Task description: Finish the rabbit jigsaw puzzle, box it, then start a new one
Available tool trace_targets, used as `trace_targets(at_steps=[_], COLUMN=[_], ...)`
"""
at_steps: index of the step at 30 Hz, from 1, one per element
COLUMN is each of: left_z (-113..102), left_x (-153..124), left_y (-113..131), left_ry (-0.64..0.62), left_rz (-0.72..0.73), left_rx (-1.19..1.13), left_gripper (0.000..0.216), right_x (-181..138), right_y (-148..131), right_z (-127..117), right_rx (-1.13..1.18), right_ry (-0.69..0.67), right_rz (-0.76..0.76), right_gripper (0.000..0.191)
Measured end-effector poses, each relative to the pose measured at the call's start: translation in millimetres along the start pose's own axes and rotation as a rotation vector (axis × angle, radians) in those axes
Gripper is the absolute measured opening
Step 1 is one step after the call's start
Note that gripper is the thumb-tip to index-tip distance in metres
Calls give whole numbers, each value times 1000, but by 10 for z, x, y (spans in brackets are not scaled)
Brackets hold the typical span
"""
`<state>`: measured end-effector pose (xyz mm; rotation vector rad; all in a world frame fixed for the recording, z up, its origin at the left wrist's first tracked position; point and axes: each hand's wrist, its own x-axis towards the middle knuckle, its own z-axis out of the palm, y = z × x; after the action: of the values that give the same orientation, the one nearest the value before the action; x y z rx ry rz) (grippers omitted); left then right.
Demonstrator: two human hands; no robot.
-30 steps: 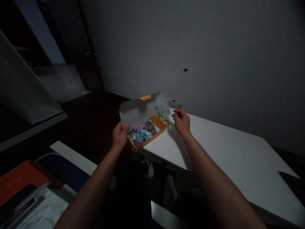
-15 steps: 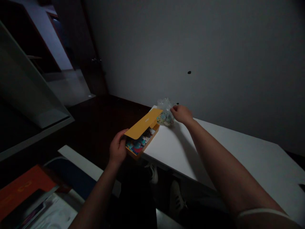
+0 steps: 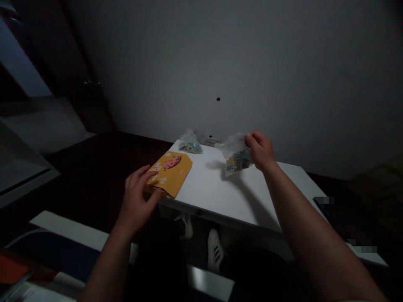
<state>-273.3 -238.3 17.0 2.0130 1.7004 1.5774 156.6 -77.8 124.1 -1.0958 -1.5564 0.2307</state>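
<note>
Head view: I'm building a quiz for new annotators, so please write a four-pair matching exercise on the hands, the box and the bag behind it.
1. Left hand
2. Right hand
3. Box
4. Far bag

A. Yellow, with a pink picture on top
B. On the white table, near the wall
C. At the box's near end
D. Pinching a clear bag

Pairs: 1-C, 2-D, 3-A, 4-B

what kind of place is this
Probably a room in a home, though a small office is possible: there is a metal door handle on the left side of the view and a white table by a plain wall.
</note>
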Motion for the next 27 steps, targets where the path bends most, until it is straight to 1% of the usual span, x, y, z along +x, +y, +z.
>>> trace_targets(at_steps=[1, 2, 3, 4, 6, 7, 8, 9, 10, 11, 12, 13, 14, 16, 17, 18, 19, 21, 22, 23, 25, 27], left_z=[77, 205, 379, 586, 1037, 1249, 1434, 1585, 1699, 1778, 1826, 1853, 1867, 1888, 1908, 1940, 1983, 2098, 2163, 2227, 2340, 2421], left_x=[-99, -192, -270, -327, -370, -362, -343, -322, -307, -302, -310, -330, -358, -427, -459, -484, -501, -508, -500, -486, -449, -399], left_y=[235, 471, 697, 903, 1233, 1356, 1455, 1533, 1595, 1643, 1680, 1707, 1723, 1734, 1733, 1733, 1737, 1758, 1775, 1793, 1818, 1807], left_ry=[29, 8, -52, -139, -318, -390, -468, -529, -529, -530, -523, -514, -511, -472, -432, -386, -343, -302, -312, -331, -370, -402], left_rz=[31, 54, 51, 8, -193, -302, -402, -484, -549, -584, -610, -629, -647, -686, -699, -703, -698, -667, -646, -623, -584, -576], left_rx=[-34, -105, -207, -323, -561, -683, -817, -935, -1003, -1046, -1078, -1103, -1130, -1193, -1221, -1238, -1246, -1242, -1235, -1226, -1205, -1186], left_gripper=[40, 38, 41, 54, 98, 116, 123, 119, 111, 103, 93, 84, 76, 67, 65, 61, 58, 51, 48, 46, 48, 53], right_x=[-76, -157, -243, -332, -518, -610, -699, -783, -861, -935, -1009, -1087, -1173, -1381, -1503, -1630, -1757, -1973, -2046, -2087, -2075, -1964], right_y=[-13, -29, -51, -78, -155, -202, -249, -292, -326, -343, -340, -312, -261, -106, -17, 66, 137, 220, 232, 229, 208, 198], right_z=[-107, -193, -255, -294, -312, -301, -287, -278, -278, -291, -319, -357, -400, -468, -479, -468, -435, -320, -252, -187, -102, -100], right_rx=[14, 30, 46, 65, 118, 144, 166, 177, 179, 179, 181, 191, 207, 245, 264, 291, 345, 519, 586, 616, 568, 457], right_ry=[9, 22, 38, 54, 45, 13, -31, -80, -121, -148, -150, -115, -44, 152, 237, 269, 233, 44, -48, -105, -116, -60], right_rz=[-9, -7, 5, 25, 64, 78, 83, 78, 64, 48, 33, 23, 23, 79, 135, 214, 307, 466, 499, 505, 480, 450], right_gripper=[34, 35, 36, 37, 40, 42, 44, 46, 47, 46, 43, 40, 40, 50, 56, 63, 70, 78, 80, 79, 73, 65])
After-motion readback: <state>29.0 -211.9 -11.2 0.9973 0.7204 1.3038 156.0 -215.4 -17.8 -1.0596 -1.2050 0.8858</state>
